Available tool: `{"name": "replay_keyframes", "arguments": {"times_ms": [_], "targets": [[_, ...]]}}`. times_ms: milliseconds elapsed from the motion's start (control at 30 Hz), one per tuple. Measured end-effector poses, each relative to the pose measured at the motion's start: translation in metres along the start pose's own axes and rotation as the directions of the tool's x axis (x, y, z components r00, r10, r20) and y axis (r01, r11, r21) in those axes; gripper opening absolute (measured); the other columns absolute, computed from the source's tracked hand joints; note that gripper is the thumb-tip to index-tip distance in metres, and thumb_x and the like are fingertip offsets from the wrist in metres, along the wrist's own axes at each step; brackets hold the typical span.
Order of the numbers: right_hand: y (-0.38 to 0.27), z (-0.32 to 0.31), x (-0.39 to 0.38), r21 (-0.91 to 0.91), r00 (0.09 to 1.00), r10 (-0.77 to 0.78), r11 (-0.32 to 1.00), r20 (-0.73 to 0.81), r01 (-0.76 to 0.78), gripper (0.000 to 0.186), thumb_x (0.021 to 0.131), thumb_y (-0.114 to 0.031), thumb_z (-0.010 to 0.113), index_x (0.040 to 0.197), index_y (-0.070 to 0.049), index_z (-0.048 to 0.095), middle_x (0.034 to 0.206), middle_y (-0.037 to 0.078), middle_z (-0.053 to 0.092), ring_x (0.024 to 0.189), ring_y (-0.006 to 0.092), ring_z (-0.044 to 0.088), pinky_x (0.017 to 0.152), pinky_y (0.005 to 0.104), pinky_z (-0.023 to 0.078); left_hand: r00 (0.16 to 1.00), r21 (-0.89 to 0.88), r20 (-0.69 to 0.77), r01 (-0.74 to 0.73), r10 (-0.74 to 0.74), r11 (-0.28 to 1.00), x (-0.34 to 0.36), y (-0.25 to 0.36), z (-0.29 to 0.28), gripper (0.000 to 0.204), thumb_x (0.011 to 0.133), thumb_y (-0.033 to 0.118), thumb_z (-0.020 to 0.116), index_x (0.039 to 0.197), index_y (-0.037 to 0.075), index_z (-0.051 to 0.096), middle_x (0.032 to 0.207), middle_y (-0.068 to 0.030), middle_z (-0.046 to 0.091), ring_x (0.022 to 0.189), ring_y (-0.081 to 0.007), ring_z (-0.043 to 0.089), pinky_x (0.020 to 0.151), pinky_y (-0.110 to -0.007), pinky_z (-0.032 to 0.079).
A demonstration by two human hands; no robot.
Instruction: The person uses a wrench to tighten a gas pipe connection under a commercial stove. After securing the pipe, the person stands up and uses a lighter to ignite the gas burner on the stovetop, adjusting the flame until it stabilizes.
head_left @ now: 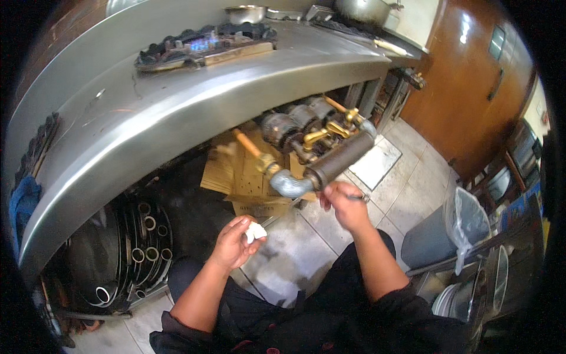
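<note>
My left hand (233,243) is closed around a small crumpled white piece (256,232), perhaps paper or cloth. My right hand (346,207) is curled beside the lower end of a thick dark gas pipe (342,158). A small dark object with a metallic end (358,197) shows across that hand; its kind is unclear. Ahead of both hands hangs the pipe, with a grey elbow fitting (290,184), a brass fitting (267,163) with an orange tube, and brass valves (315,138). Round dark burner parts (280,128) sit behind the valves.
A blue flame burns on the lit stove burner (203,45) atop the steel counter (177,79). Flattened cardboard (239,171) lies beneath. Round pans with hollow handles (97,259) are stacked at left. A lined grey bin (439,230) stands at right, before a wooden door (471,76).
</note>
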State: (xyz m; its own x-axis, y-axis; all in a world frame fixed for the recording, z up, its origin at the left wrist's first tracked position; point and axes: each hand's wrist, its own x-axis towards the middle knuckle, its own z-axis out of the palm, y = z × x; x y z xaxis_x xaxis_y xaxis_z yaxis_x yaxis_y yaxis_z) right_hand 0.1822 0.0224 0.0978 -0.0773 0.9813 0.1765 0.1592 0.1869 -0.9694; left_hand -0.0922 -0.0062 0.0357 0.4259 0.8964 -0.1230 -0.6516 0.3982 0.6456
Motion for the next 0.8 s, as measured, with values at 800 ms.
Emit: {"name": "replay_keyframes", "arguments": {"times_ms": [800], "targets": [[-0.013, 0.013, 0.023, 0.154, 0.487, -0.544, 0.545, -0.683, 0.824, 0.009, 0.076, -0.003, 0.06, 0.084, 0.001, 0.06, 0.076, 0.013, 0.062, 0.067, 0.0262, 0.062, 0.06, 0.0335, 0.049, 0.814, 0.856, -0.485, 0.367, 0.319, 0.364, -0.023, 0.029, -0.081, 0.016, 0.086, 0.004, 0.047, 0.099, 0.0, 0.054, 0.086, -0.0104, 0.065, 0.067, -0.0181, 0.063, 0.055, -0.026, 0.046]]}}
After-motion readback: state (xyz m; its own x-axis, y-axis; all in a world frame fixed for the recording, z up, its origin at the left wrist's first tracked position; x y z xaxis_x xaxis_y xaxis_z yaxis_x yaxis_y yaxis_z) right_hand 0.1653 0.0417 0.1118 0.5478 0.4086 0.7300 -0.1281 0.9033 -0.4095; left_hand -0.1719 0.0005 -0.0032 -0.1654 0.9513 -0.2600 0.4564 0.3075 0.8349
